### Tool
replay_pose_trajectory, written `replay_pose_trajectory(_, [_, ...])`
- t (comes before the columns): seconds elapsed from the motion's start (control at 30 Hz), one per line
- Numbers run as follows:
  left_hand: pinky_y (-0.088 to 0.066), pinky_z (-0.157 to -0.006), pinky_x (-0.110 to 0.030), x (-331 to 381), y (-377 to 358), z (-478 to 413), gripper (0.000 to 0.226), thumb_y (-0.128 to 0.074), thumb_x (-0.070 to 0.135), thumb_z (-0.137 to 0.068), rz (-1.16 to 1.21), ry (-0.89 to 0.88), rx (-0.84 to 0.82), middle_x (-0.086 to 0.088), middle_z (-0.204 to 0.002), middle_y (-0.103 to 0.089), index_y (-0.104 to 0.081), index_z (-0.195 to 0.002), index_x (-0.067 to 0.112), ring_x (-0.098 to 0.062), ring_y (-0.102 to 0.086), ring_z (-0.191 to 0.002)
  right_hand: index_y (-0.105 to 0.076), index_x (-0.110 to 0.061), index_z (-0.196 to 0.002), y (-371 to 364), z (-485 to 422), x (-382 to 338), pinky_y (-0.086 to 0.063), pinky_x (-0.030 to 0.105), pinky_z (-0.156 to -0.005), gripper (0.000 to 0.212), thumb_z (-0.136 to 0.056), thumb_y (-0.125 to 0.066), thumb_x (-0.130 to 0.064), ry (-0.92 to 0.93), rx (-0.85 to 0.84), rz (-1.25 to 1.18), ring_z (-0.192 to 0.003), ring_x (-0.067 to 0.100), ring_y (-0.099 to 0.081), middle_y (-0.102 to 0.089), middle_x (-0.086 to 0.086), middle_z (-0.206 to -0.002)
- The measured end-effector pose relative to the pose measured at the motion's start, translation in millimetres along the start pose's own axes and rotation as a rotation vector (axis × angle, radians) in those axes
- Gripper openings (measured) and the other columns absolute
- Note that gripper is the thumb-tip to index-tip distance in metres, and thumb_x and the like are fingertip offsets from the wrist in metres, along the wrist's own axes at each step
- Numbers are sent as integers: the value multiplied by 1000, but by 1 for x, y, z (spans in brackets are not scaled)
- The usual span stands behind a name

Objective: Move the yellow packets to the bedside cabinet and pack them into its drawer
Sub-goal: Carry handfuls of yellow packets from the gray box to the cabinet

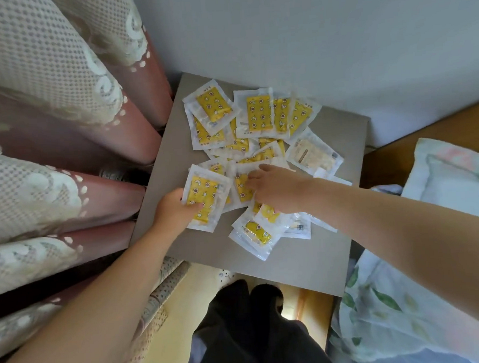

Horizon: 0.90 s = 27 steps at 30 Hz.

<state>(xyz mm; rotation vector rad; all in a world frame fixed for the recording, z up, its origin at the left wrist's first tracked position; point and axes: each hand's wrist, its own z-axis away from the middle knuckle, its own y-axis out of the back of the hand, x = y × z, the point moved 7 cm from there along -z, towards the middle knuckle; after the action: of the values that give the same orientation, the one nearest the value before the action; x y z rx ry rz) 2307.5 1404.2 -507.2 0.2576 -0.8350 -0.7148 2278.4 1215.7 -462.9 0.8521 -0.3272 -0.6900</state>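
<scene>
Packets (259, 115), likely light, floppy and slick, lie heaped on the bedside cabinet (307, 261); the left hand (173, 210) pinches one by its sealed edge at the cabinet's left side, while the right hand (278, 190) rests mid-heap, its grip unclear.

A: Your left hand (173, 210) gripped one packet (205, 196) at the pile's left edge, thumb curled over its yellow face.

B: Yes, and your right hand (275, 190) lay palm-down on the middle of the pile, fingers (251, 184) loosely touching the packets there.

A: The yellow packets (259, 114) overlapped one another across the grey cabinet top (307, 261). One pale beige packet (313, 154) lay at the right of the heap.

B: You stood close to the cabinet's near edge, your dark trousers (250, 335) just below it. The lace-trimmed curtain (44, 81) hung on your left, and the floral bedding (380, 299) and pillow (451, 176) were on your right.
</scene>
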Motion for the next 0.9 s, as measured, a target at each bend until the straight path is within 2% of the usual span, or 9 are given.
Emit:
replay_pose_trajectory(0.13, [-54,-79,-36,-8,-3,6,14,-70,8,-83,63,65,9,-5,-94,-68,-64,-95,14,-24,-65,-86,-64,-13,-110,-5,-9,-2,-39,34,-98,23,-88,-57,-13,2,28,-3,-115,25,-43,-48,4,-127])
replay_pose_trajectory(0.27, [-52,-73,-32,-17,-4,11,14,-68,6,-85,140,105,51,-7,-94,-68,-64,-97,12,-25,-66,-87,-56,-13,-121,-2,-10,-2,-39,33,-93,30,-91,-55,-13,-28,45,-37,-115,25,-44,-48,6,-128])
replay_pose_trajectory(0.37, [-50,-67,-27,-18,-8,15,15,-66,4,-85,198,123,68,-5,-94,-68,-65,-98,13,-23,-65,-86,-38,-11,-136,1,-7,0,-37,35,-96,51,-90,-59,-16,-76,59,-78,-118,26,-43,-44,10,-133])
replay_pose_trajectory(0.43, [-51,-72,-29,-18,-11,16,16,-65,3,-85,219,128,77,-5,-95,-68,-65,-97,14,-23,-66,-86,-30,-14,-142,0,-3,5,-35,36,-98,69,-85,-67,-29,-135,54,-72,-121,26,-41,-40,8,-136])
replay_pose_trajectory(0.5, [-51,-73,-30,-16,-13,17,15,-65,4,-85,236,129,89,-4,-94,-69,-65,-96,14,-22,-66,-86,-30,-16,-142,-5,0,13,-34,36,-99,79,-79,-70,-43,-212,37,-70,-121,25,-41,-41,6,-133])
replay_pose_trajectory(0.57, [-52,-72,-30,-15,-14,18,15,-66,6,-85,246,128,106,-3,-94,-69,-65,-96,15,-22,-66,-86,-34,-16,-138,-11,2,20,-35,36,-96,78,-78,-70,-49,-269,31,-103,-118,25,-44,-44,6,-130])
replay_pose_trajectory(0.73, [-52,-72,-30,-11,-16,21,15,-65,6,-84,238,129,164,0,-90,-68,-63,-87,20,-21,-66,-84,-40,-12,-134,-13,2,25,-38,32,-92,71,-79,-69,-47,-293,44,-209,-114,24,-47,-52,5,-123])
replay_pose_trajectory(0.8, [-51,-69,-29,-9,-16,22,13,-65,6,-84,235,137,193,-1,-91,-67,-63,-89,18,-21,-65,-83,-46,-12,-131,-14,1,25,-38,30,-84,64,-81,-68,-45,-299,25,-236,-114,23,-47,-52,5,-123])
replay_pose_trajectory(0.9, [-49,-67,-28,-11,-17,24,13,-64,6,-83,237,164,239,-3,-93,-68,-65,-95,12,-21,-65,-83,-48,-13,-131,-15,4,26,-35,28,-73,55,-84,-68,-35,-324,18,-402,-116,24,-49,-52,3,-124])
